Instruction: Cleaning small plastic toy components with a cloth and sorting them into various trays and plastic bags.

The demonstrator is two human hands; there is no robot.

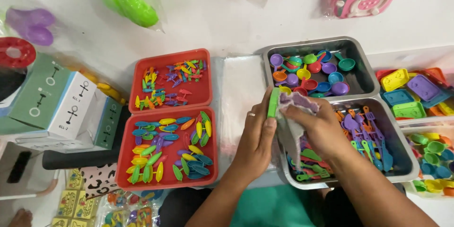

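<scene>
We hold a small clear plastic bag between both hands, over the near-left corner of the lower steel tray of toy utensils. Its long axis runs up and down, mouth upward. Our left hand pinches a green piece at the mouth, fingers closed; our right hand grips the top from the right, closed too. Two red trays lie left on the desk.

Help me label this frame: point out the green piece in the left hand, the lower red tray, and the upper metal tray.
green piece [273, 102], head view, middle of its green strip.
lower red tray [124, 147], head view, its left rim.
upper metal tray [364, 81], head view, bare right inner wall.
</scene>
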